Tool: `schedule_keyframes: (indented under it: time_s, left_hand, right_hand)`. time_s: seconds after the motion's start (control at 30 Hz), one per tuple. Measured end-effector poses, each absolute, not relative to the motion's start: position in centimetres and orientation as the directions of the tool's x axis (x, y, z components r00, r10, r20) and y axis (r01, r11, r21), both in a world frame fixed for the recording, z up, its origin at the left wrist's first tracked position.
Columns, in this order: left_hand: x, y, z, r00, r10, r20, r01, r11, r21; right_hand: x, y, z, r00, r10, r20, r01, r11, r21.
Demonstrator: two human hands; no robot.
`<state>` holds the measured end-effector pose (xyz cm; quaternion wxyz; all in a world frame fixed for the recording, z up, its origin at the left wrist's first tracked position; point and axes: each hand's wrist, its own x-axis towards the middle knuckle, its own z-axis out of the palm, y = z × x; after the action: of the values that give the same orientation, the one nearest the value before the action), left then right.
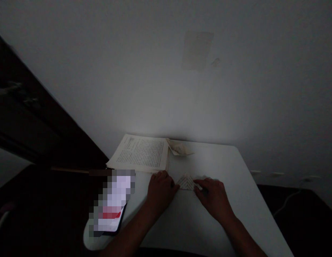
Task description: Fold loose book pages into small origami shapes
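Observation:
A small folded piece of printed paper [186, 182], roughly triangular with its point away from me, lies on the white table between my hands. My left hand [160, 190] has its fingers curled, with the thumb at the paper's left corner. On the other side, my right hand [215, 197] pinches the right corner between thumb and forefinger. Just beyond them sits another folded paper piece [179, 149], boat-like in shape, by the right edge of a stack of printed pages [143, 152]. The dim light hides the finer folds.
A lit phone [113, 203], its screen blurred out, is at the left of the white table [251, 210]. The table's far edge meets a pale wall [144, 82]. A dark door [34, 117] stands at the left, and a cable [287, 200] hangs at the right.

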<state>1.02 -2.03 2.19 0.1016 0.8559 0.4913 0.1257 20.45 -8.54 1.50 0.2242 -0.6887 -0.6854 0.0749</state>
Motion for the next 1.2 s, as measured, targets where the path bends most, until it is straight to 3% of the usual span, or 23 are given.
schedule_keyframes:
  time_s: [1.2]
  left_hand:
    - [0.06, -1.36, 2.96, 0.479, 0.877, -0.043, 0.833, -0.439, 0.336]
  right_hand:
    - [20.69, -8.61, 1.19, 0.053, 0.978, 0.200, 0.903, 0.038, -0.427]
